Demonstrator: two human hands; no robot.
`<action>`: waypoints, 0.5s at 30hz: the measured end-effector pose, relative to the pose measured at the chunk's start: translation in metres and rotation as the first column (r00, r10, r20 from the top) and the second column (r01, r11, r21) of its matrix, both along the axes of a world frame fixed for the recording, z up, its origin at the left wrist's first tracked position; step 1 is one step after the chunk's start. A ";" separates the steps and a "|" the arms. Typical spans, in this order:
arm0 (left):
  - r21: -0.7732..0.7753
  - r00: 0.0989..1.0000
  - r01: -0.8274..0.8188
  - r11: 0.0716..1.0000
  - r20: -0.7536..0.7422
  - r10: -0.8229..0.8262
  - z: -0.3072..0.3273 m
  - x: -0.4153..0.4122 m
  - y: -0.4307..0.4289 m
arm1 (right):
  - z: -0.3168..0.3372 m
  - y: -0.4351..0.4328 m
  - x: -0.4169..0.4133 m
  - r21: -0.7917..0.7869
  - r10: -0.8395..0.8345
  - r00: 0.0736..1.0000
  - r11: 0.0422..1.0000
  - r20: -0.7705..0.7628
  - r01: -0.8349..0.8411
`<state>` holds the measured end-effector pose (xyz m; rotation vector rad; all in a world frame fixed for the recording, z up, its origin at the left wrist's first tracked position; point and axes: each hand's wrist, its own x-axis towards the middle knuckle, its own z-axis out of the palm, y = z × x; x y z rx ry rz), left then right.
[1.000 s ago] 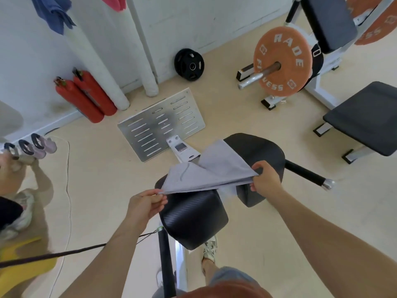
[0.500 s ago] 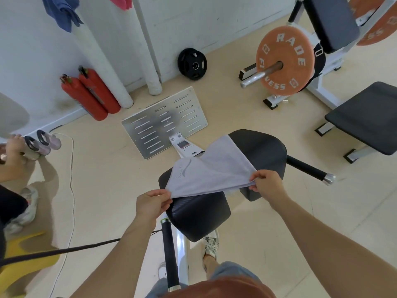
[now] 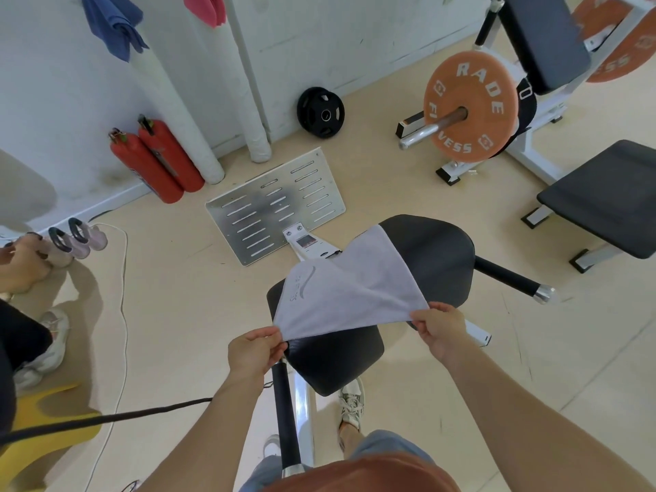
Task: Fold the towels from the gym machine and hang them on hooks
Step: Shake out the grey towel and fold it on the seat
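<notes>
Pale gym floor (image 3: 401, 193) is lying open on every side of the machine; over it, my left hand (image 3: 253, 356) is pinching the near left corner of the grey towel (image 3: 348, 292) between thumb and fingers, and my right hand (image 3: 442, 332) is pinching the near right corner; the near edge is stretching between them while the rest is draping over the machine's black pads (image 3: 436, 257). Against a second ago the towel is lying wider and flatter, its logo corner now showing; I judge I am squaring it up for a first fold, with nothing of it hung yet. Its far corner is resting on the farther pad; the handle bar (image 3: 511, 278) is jutting out near my right hand; a blue towel (image 3: 113, 26) and a pink towel (image 3: 207, 8) are hanging on the wall, well apart from me, with clear floor between.
</notes>
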<state>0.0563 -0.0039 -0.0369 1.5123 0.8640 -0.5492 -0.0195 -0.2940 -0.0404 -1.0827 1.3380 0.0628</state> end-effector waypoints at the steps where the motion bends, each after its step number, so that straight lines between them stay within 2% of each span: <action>1: 0.003 1.000 0.000 1.000 0.001 0.000 0.000 -0.002 0.001 | 0.000 0.002 -0.003 0.078 -0.054 0.999 0.996 0.008 0.053; 6: 0.002 0.999 -0.028 1.000 0.023 0.028 0.004 -0.009 0.007 | 0.002 0.016 -0.016 0.327 -0.265 0.963 0.915 0.045 0.236; 10: 0.006 0.998 -0.052 0.999 0.032 0.051 0.007 -0.016 0.013 | 0.005 0.032 -0.022 0.409 -0.449 0.890 0.829 0.081 0.381; 15: -0.044 0.990 -0.140 0.989 0.012 0.140 0.008 -0.032 0.020 | 0.013 0.049 -0.036 0.490 -0.580 0.810 0.734 0.089 0.471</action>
